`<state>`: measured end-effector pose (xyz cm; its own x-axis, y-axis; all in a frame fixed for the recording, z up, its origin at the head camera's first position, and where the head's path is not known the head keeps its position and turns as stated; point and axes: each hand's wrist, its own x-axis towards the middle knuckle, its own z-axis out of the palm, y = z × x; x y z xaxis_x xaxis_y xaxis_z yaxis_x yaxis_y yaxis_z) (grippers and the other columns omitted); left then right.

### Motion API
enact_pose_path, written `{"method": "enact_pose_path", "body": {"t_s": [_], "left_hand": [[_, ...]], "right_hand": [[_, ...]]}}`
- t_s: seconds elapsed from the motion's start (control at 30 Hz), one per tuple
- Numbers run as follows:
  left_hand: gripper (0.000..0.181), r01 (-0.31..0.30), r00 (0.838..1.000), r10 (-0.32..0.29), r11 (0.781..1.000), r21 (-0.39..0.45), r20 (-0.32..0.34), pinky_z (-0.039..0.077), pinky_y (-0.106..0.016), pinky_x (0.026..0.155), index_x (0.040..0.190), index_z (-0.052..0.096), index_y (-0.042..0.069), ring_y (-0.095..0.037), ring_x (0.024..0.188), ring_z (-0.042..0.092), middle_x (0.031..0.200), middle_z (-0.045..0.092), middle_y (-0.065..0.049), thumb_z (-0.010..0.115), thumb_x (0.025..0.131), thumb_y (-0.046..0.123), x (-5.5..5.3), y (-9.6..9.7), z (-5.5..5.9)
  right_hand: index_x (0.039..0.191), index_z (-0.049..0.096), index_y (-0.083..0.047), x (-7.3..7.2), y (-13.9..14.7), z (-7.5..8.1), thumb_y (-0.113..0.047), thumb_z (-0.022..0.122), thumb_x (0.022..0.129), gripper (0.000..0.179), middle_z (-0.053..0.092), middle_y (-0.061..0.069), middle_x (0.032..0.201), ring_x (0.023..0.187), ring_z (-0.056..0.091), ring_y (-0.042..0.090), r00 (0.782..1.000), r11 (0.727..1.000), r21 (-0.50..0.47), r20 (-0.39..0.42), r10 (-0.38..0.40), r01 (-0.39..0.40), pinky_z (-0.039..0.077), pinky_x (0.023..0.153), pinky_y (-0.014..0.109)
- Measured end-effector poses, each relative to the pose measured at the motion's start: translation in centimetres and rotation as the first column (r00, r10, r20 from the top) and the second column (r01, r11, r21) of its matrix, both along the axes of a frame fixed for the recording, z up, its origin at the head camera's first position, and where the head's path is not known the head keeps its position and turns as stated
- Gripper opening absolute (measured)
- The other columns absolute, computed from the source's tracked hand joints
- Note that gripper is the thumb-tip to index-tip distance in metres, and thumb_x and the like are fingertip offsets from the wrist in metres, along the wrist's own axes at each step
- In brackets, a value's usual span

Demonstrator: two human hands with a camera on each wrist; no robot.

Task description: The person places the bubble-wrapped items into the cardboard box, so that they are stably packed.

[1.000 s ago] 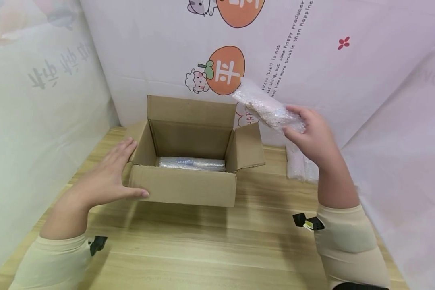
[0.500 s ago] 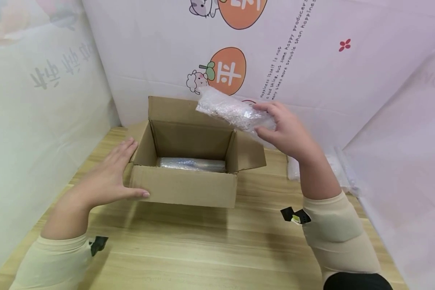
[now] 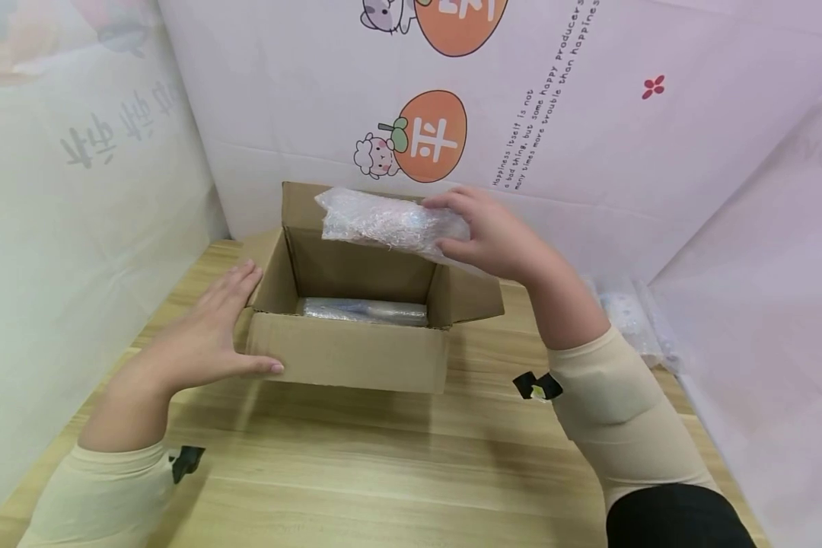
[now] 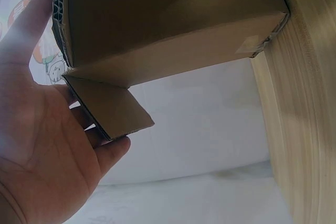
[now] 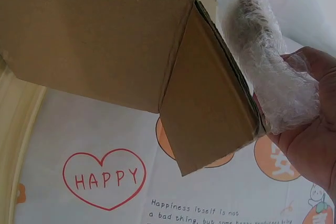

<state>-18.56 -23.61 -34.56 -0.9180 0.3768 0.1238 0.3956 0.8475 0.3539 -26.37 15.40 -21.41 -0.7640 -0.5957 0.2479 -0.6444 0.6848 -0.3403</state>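
My right hand [image 3: 500,236] grips one end of a bubble-wrapped bundle [image 3: 383,221] above the open cardboard box [image 3: 345,352]. The bundle lies nearly level, long side along the box, and overlaps its back flap. In the right wrist view the wrap [image 5: 275,77] looks crumpled and cloudy, so its contents are hidden. My left hand [image 3: 202,335] rests at the box's left corner, fingers extended over the left flap [image 4: 107,103] and thumb stretched along the front flap. Inside the box lies another wrapped package [image 3: 363,310], partly hidden by the front wall.
More wrapped packages [image 3: 626,316] lie at the right, partly behind my right forearm. The right flap [image 3: 476,285] sticks outward below my right hand. A printed white sheet [image 3: 568,221] stands behind the box, with further sheets on both sides. The wooden table [image 3: 356,472] extends in front.
My right hand has carried the wrapped bundle leftward and slightly down, from right of the box to above its opening, turning it more level. My left hand has stayed at the box corner.
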Motion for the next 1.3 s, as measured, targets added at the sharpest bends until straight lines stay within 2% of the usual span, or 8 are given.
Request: {"method": "enact_pose_path", "body": {"t_s": [0.17,0.37,0.43,0.6,0.8,1.0,1.13,1.3], "left_hand": [[0.131,-0.003,1.0,0.003,1.0,-0.005,0.006,0.013,-0.056,0.122,0.159,-0.003,0.02,-0.029,0.153,-0.001,0.166,-0.007,0.0,0.068,0.066,0.08,0.0,0.0,0.0],[0.132,-0.004,1.0,0.004,1.0,-0.012,0.005,0.012,-0.056,0.122,0.159,-0.004,0.02,-0.029,0.153,-0.001,0.166,-0.007,-0.001,0.067,0.066,0.08,-0.1,0.0,-0.1],[0.132,-0.004,1.0,0.004,1.0,-0.014,0.005,0.012,-0.056,0.122,0.159,-0.004,0.02,-0.029,0.153,-0.002,0.166,-0.007,-0.001,0.067,0.066,0.081,-0.1,0.0,-0.1],[0.132,-0.005,1.0,0.005,1.0,-0.017,0.008,0.012,-0.056,0.122,0.159,-0.005,0.021,-0.028,0.153,-0.002,0.166,-0.007,0.0,0.066,0.066,0.081,-0.1,0.0,-0.1],[0.132,-0.004,1.0,0.004,1.0,-0.016,0.003,0.013,-0.056,0.122,0.159,-0.005,0.021,-0.028,0.153,-0.002,0.166,-0.007,0.0,0.066,0.066,0.082,-0.1,-0.1,-0.1],[0.132,-0.006,1.0,0.006,1.0,-0.018,0.006,0.014,-0.056,0.122,0.159,-0.005,0.022,-0.027,0.153,-0.002,0.166,-0.007,0.0,0.066,0.065,0.082,-0.2,0.0,-0.1],[0.132,-0.007,1.0,0.007,1.0,-0.016,0.006,0.014,-0.056,0.122,0.159,-0.005,0.021,-0.028,0.153,-0.002,0.166,-0.007,0.0,0.066,0.065,0.082,-0.2,-0.1,-0.1],[0.133,-0.008,1.0,0.008,1.0,-0.014,0.008,0.014,-0.057,0.121,0.159,-0.005,0.022,-0.028,0.153,-0.001,0.166,-0.007,0.0,0.066,0.065,0.082,-0.2,-0.1,-0.1]], "right_hand": [[0.138,0.055,-0.017,-0.9,-1.1,0.4,-0.019,0.062,0.09,0.048,0.049,0.004,0.142,0.126,0.044,0.019,1.0,0.998,0.064,0.02,0.007,-0.008,0.04,0.102,0.039],[0.136,0.057,-0.02,-2.1,-2.2,0.4,-0.022,0.062,0.089,0.047,0.051,0.002,0.14,0.117,0.049,0.016,1.0,0.99,0.141,0.015,0.009,-0.011,0.044,0.094,0.035],[0.136,0.057,-0.02,-2.4,-2.6,0.3,-0.022,0.062,0.089,0.047,0.05,0.002,0.141,0.119,0.048,0.015,1.0,0.987,0.157,0.023,0.014,-0.018,0.045,0.096,0.035],[0.137,0.055,-0.017,-3.2,-3.4,0.0,-0.019,0.062,0.091,0.047,0.05,0.001,0.14,0.126,0.045,0.015,0.995,0.984,0.165,0.087,0.056,-0.069,0.043,0.102,0.035],[0.136,0.056,-0.018,-3.9,-4.3,-0.6,-0.019,0.062,0.09,0.047,0.053,0.001,0.134,0.118,0.05,0.017,0.992,0.98,0.182,0.11,0.065,-0.084,0.045,0.1,0.036],[0.136,0.056,-0.015,-4.5,-4.8,-1.6,-0.017,0.062,0.09,0.047,0.051,0.002,0.134,0.119,0.049,0.016,0.988,0.977,0.191,0.136,0.073,-0.099,0.044,0.102,0.034],[0.136,0.055,-0.012,-4.6,-5.0,-2.2,-0.018,0.066,0.09,0.048,0.049,0.006,0.133,0.117,0.05,0.018,0.987,0.973,0.206,0.146,0.074,-0.104,0.043,0.103,0.035],[0.139,0.052,-0.01,-4.4,-4.7,-2.4,-0.023,0.067,0.093,0.051,0.047,0.007,0.137,0.122,0.05,0.02,0.985,0.969,0.224,0.159,0.071,-0.106,0.043,0.106,0.036]]}}
